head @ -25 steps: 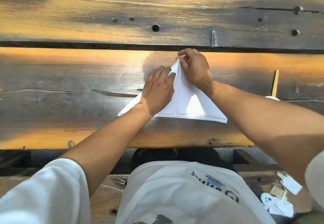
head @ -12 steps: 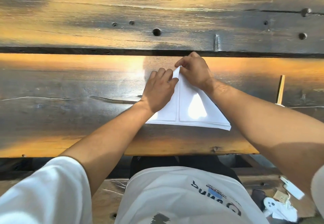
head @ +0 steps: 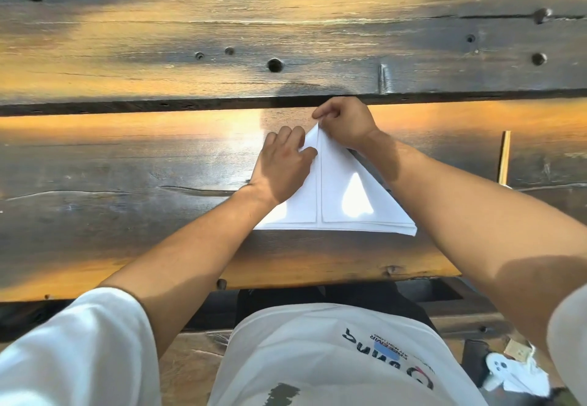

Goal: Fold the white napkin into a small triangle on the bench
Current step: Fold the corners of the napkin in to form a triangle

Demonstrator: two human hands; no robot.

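Pinching napkin [head: 336, 195] apex, right hand [head: 346, 122] (left hand [head: 282, 170] flat).

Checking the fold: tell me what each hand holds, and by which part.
The right hand pinches the napkin at its top tip. The left hand lies flat on its left flap, gripping nothing.

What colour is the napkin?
White. The napkin, a triangle on the bench, shows best in the head view.
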